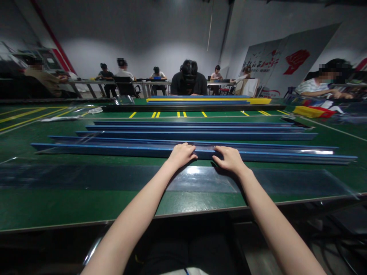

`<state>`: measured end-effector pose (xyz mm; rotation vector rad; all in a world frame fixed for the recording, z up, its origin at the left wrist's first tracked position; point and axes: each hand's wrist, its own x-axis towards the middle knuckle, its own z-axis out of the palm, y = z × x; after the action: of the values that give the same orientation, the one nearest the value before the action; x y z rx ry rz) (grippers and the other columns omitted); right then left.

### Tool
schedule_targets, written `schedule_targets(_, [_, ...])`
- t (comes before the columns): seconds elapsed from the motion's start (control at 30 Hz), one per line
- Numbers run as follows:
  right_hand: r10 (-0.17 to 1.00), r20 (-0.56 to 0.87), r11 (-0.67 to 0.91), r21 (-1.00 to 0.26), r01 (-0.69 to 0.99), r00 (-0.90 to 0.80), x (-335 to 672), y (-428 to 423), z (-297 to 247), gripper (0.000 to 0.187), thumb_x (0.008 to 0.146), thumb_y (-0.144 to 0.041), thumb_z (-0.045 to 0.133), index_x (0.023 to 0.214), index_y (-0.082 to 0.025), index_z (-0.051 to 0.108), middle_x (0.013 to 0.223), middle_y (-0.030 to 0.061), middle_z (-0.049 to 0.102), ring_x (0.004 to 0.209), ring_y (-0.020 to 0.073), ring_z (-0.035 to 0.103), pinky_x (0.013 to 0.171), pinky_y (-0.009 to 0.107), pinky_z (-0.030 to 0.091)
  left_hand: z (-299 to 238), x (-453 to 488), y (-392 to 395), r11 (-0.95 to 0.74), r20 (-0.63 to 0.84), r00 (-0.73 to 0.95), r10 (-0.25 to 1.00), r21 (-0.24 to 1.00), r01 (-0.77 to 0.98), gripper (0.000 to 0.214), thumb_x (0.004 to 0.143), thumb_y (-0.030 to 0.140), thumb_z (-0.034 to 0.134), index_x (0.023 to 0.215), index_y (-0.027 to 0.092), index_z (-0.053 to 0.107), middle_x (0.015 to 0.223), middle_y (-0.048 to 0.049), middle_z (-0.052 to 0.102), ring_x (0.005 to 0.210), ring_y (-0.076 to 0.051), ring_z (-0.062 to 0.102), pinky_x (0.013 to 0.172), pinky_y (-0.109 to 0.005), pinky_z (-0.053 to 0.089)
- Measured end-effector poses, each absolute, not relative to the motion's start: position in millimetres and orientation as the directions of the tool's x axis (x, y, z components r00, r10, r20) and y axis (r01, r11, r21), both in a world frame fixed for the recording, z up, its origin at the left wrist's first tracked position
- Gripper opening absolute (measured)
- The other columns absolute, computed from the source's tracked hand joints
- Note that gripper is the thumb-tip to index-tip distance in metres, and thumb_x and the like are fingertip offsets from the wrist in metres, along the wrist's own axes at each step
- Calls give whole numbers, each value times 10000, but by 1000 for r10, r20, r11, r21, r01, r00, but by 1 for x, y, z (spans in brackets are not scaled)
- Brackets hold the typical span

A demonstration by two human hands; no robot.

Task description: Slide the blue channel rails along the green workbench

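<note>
A long blue channel-shaped strip [129, 151] lies sideways across the green table, with a second blue strip right behind it. My left hand [181, 155] is closed over the near strip, fingers across its top and thumb on the near side. A short gap to the right, my right hand [230, 158] grips the same strip in a similar way, its thumb also at the near face. Clear film seems to lie in or along the strip between my hands. Closer to me, a long clear plastic sleeve [197, 178] rests flat on the table under my forearms.
More blue strips [200, 135] lie parallel farther back. Behind them are a black strip [183, 108] and yellow strips [259, 101]. A phone-like dark object [299, 123] and a yellow tray [308, 111] sit at right. A person [189, 78] sits opposite; the table edge [200, 212] is near me.
</note>
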<state>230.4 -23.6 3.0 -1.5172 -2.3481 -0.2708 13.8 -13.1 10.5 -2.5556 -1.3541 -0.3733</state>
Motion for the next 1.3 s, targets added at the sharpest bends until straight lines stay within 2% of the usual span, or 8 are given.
schedule_targets(0.4, [841,374,431,-28,902,-391,231,-23,2,361,758,-364,469,1034,-171,601,1012,85,645,898,210,579,756,276,388,11,15,-12,-537,314,535,784,-89,839,251,809,426,536,890,194,584,867,-52,644,865,-188,578,694,-259,424])
schedule_targets(0.67, [854,346,428,-44,903,-388,230,-23,4,377,761,-362,472,1073,-193,599,1031,73,646,932,209,578,775,275,390,12,15,-14,-524,305,522,797,-80,848,252,814,431,525,888,199,589,867,-58,644,859,-193,588,673,-257,422])
schedule_targets(1.3, [839,382,451,-91,888,-388,229,-22,2,362,773,-314,463,1086,-197,605,1112,54,628,1024,189,556,853,284,402,11,15,-13,-511,279,508,815,-67,857,279,812,449,519,922,201,586,904,-58,651,878,-194,591,687,-259,427])
